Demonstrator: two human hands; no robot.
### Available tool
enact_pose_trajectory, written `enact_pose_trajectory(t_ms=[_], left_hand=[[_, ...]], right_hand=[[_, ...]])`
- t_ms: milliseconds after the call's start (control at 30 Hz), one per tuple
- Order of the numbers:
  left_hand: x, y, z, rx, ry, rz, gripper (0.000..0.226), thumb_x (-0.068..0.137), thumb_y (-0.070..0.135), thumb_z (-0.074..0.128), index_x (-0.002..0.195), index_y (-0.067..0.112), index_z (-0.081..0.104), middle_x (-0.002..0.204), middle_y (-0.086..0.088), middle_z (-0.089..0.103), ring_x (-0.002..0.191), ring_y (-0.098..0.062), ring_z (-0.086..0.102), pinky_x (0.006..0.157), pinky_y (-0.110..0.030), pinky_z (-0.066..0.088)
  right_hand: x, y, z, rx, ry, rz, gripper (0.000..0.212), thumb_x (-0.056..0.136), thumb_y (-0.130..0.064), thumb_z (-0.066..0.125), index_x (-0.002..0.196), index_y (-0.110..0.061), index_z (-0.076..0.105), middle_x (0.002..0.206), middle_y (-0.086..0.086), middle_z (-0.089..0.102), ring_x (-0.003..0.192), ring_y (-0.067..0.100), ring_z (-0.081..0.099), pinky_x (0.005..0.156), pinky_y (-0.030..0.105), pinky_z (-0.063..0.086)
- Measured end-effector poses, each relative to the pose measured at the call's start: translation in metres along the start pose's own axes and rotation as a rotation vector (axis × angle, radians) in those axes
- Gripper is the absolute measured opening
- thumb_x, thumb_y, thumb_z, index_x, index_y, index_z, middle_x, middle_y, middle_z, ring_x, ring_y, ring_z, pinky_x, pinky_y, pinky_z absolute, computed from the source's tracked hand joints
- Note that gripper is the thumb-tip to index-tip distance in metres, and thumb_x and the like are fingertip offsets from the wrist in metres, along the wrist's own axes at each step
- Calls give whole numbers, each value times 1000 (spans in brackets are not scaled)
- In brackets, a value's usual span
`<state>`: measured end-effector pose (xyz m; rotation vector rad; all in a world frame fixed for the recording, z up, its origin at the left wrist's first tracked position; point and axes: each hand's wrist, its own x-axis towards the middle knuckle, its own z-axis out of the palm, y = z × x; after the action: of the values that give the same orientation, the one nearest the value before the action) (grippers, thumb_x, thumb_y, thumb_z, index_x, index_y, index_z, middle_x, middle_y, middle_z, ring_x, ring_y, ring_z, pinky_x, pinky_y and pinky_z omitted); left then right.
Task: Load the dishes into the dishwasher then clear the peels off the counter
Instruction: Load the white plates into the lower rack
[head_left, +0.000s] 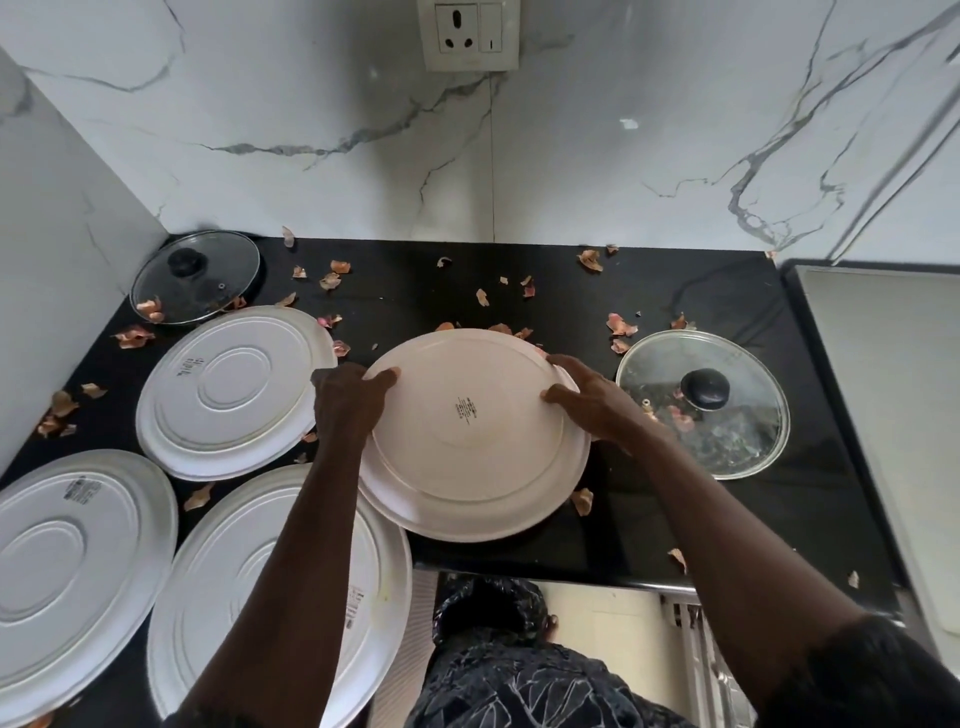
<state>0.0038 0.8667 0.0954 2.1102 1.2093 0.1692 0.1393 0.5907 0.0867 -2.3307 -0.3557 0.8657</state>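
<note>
Listener: Plates first, I take it. Which step is this?

Describer: Loading the dishes, and early in it by my reading. A pale pink round plate (470, 431), bottom up, sits over the middle of the black stone counter (727, 509). The left hand (348, 400) curls round its left rim and the right hand (587, 397) grips its right rim. I cannot tell whether it is lifted clear of the counter.

Listener: What does the next move call for?

Describer: Probably a level lift, then a carry back toward the body and down to the dishwasher, which I cannot make out for certain. The papery reddish-brown peels (621, 326) scattered over the counter look like a later job.

Listener: Edges and open room?

Describer: The pink plate's near-left rim overlaps a large white plate (280, 597) that juts past the counter's front edge, so a sideways drag could nudge it. Two more upturned white plates (234, 389) lie to the left. A glass lid with a black knob (701, 402) lies just beside the right hand, and a second glass lid (195, 275) sits in the far left corner. A white marble wall (363, 130) closes the back and left. The freest path seems to be up and back — toward the person.
</note>
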Motion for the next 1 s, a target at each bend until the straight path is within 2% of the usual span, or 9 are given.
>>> enact_pose_trajectory(t_ms=[167,300,467,567,633,733,833,900,1000], left_hand=[[-2,4,-6,22,-1,88,48,87,49,72,109,6,71,124,-14,58,95,-16,43,84,-34,37],[-7,9,-6,-16,-37,95,46,88,48,71,111,8,66,118,-12,63,94,-21,51,84,-37,40],[-8,14,-4,4,-155,102,53,92,52,65,125,10,62,118,-8,64,97,-21,52,85,-37,41],[-6,17,-1,22,-235,114,49,93,52,63,111,7,65,104,-6,62,99,-29,60,82,-38,42],[-6,23,3,8,-282,110,49,93,53,63,99,4,65,98,-12,64,96,-33,63,82,-43,46],[-9,39,15,24,-347,139,54,93,53,63,105,1,64,97,-11,64,87,-27,61,82,-45,48],[-19,65,31,72,-383,206,60,92,59,61,123,8,65,123,-6,66,105,-28,63,92,-46,51],[-30,85,46,87,-407,280,59,94,55,60,132,10,62,129,3,58,112,-28,59,94,-42,48],[-45,115,79,109,-456,379,59,95,53,60,136,10,57,134,-9,61,113,-30,59,92,-42,48]], right_hand=[[-2,1,-10,-159,-101,10,76,88,-74,51,153,-56,17,160,6,36,140,35,43,111,52,39],[-8,8,-3,-47,7,27,100,86,-71,58,161,-31,6,163,3,32,144,33,38,115,52,32],[-16,22,1,-24,206,32,78,81,-75,61,137,-21,52,127,5,64,105,24,61,86,40,52],[-20,30,-3,-22,260,31,66,81,-76,60,118,-21,63,110,4,68,95,24,62,79,37,50],[-27,37,-10,5,287,30,63,80,-76,61,108,-20,65,105,4,69,92,24,63,78,38,51],[-38,52,-22,98,333,50,58,78,-75,64,106,-24,67,100,1,71,91,23,67,85,45,56],[-53,70,-37,131,397,80,60,76,-76,63,108,-25,67,97,-1,71,88,21,67,83,47,57],[-67,85,-48,169,458,117,61,78,-71,66,115,-22,67,102,1,71,90,22,67,83,45,57],[-94,114,-63,225,562,193,60,79,-68,69,118,-22,70,105,-1,72,96,23,67,86,41,55]])
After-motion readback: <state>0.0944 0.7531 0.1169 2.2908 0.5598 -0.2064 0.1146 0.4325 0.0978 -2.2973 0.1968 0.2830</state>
